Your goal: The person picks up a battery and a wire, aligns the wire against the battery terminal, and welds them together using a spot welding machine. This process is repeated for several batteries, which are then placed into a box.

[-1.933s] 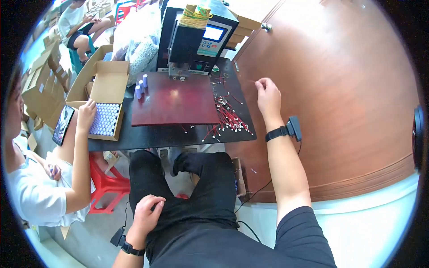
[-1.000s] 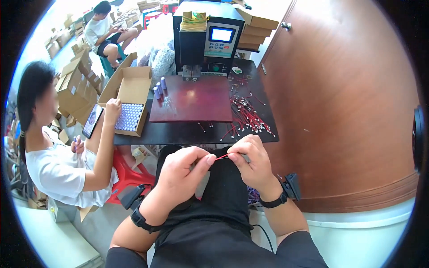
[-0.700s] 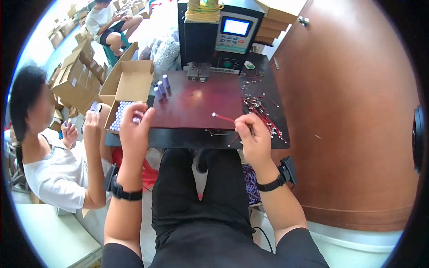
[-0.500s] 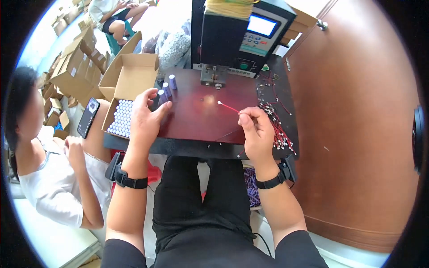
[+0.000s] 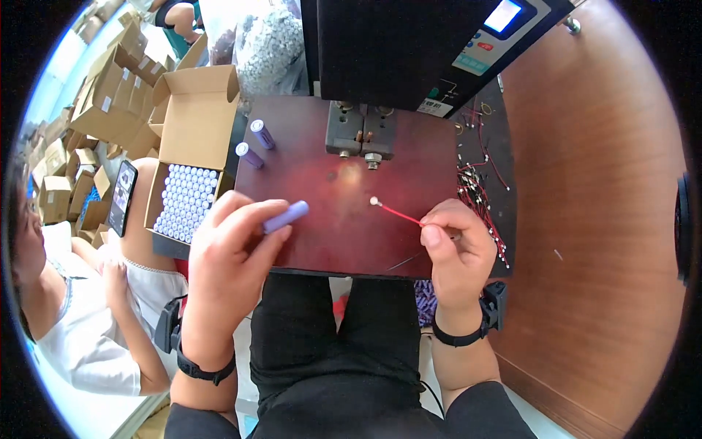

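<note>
Dark-red board [image 5: 344,245], side edges, room between: left hand [image 5: 234,256] pinches lilac cylindrical cell [image 5: 289,216]; right hand [image 5: 465,252], red wire [image 5: 400,213], seemingly white-tipped.

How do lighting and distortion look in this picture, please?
Head view: a pale, bright patch on the dark red board, plus a glowing screen. Head view: black corners around the fisheye circle. Head view: held purple cylinder and red wire clearly distinguishable.

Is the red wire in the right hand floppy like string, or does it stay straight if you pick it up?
The red wire is probably very light, because it looks so thin. It seems a little stiff rather than floppy: the right hand pinches one end, and the rest sticks out nearly straight.
</note>
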{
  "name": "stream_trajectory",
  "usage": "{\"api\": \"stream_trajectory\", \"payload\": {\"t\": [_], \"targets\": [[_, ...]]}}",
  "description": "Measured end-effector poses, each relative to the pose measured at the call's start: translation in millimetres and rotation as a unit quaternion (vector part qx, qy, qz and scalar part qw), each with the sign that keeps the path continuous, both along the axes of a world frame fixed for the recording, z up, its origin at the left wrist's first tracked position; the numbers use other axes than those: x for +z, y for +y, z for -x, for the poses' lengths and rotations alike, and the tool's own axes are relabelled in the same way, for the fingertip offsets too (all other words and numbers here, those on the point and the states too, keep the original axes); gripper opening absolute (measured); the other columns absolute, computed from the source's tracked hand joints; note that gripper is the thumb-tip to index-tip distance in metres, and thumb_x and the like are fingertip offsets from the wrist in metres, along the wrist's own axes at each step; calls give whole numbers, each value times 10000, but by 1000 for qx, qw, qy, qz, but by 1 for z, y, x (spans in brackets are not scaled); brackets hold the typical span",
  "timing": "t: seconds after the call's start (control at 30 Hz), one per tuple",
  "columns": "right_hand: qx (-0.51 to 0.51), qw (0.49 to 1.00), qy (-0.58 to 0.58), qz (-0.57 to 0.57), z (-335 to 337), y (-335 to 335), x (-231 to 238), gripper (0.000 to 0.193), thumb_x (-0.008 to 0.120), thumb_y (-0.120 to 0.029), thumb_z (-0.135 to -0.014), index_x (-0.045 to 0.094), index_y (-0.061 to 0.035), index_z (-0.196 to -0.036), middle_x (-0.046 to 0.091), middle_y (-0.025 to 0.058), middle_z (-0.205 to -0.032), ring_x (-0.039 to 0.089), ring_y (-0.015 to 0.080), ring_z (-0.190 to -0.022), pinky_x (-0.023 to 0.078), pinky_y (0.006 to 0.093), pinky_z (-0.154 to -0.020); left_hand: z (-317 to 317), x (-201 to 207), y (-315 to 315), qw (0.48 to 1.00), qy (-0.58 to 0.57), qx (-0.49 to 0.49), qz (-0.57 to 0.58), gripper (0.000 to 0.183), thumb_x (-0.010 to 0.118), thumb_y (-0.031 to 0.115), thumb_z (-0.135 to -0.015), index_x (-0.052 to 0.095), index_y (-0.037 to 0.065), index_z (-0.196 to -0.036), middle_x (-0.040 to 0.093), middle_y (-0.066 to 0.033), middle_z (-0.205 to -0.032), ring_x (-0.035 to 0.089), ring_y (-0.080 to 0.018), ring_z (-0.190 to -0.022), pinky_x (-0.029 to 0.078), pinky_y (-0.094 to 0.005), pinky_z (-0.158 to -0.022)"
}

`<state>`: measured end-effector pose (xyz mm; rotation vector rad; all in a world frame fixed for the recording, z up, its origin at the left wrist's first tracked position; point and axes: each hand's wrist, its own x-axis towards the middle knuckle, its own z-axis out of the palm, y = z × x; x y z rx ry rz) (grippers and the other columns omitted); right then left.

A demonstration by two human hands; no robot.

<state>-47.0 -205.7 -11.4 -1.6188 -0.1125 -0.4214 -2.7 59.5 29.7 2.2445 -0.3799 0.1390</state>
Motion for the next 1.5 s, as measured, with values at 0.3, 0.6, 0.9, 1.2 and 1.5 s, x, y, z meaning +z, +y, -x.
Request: {"api": "stream_trajectory", "payload": {"t": [0.3,0.6,0.9,1.2,1.5], "targets": [[-20,999,31,-15,-8,1,7,52,706,11,-913,680,17,-958,661,50,-874,570,100,-790,442,247,-721,-30,-3,-57,988,91,-128,-4,191,748,33,-846,716,-17,-1027,595,-130,-905,622,-249,-819,497,-340,-737],[-49,991,108,59,-24,10,15,87,721,-81,-953,701,0,-976,683,-18,-866,567,37,-777,454,209,-711,-46,-33,-67,998,-24,-26,56,208,771,102,-849,719,-37,-995,654,-152,-931,665,-329,-826,515,-367,-746],[-80,988,86,100,-36,16,8,121,746,-121,-952,710,-10,-984,683,-11,-865,567,52,-773,454,219,-709,-50,-41,-69,996,-28,-27,79,211,764,88,-847,727,-12,-1030,690,-147,-994,680,-333,-872,526,-365,-772],[-80,987,106,94,-33,19,8,120,741,-98,-949,707,1,-1007,672,-12,-892,552,55,-790,441,218,-722,-51,-44,-68,995,-55,-29,79,212,757,100,-842,732,5,-1031,692,-142,-984,686,-336,-876,528,-372,-770],[-81,984,106,115,-32,17,11,108,737,-79,-942,710,4,-1006,678,-11,-891,560,53,-790,445,213,-723,-51,-43,-70,995,-63,-28,69,198,763,116,-846,727,-2,-1002,682,-132,-953,679,-324,-836,521,-378,-744]]}}
